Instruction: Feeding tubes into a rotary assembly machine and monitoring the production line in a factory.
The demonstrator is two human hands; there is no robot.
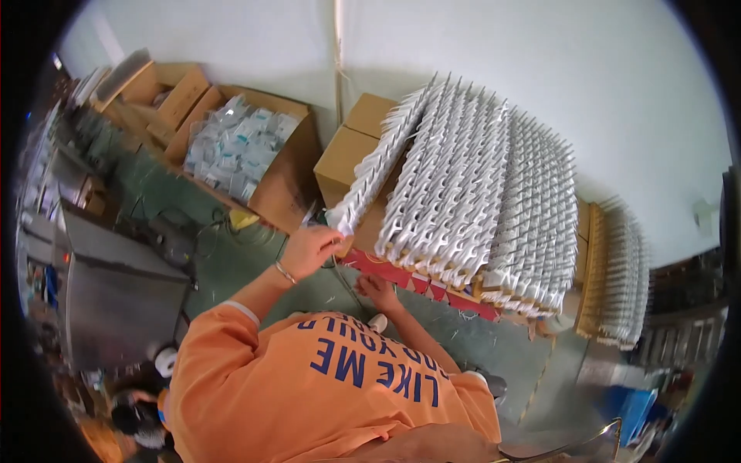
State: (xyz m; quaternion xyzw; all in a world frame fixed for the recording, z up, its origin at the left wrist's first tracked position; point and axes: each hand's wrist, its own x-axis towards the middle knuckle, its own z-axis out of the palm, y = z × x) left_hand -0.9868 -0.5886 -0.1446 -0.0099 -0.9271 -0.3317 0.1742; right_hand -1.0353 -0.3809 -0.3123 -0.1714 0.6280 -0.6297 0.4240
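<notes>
The white, spiky, plastic-looking pieces [448, 177] seem light, stiff; I'd hold them below the spikes. Left hand [310, 251], right hand [376, 290]: I can't tell if fingers pinch.

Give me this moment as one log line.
left hand: at near end of row of white parts; right hand: near red edging; cardboard box: packets inside

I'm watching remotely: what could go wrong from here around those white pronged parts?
Two risks, as I judge it. The left hand is right by the near end of the narrow row of white parts, so a careless brush might knock some loose. Thin prongs also stick up across the wide block of white parts beside it; reaching over could scrape a bare forearm.
</notes>
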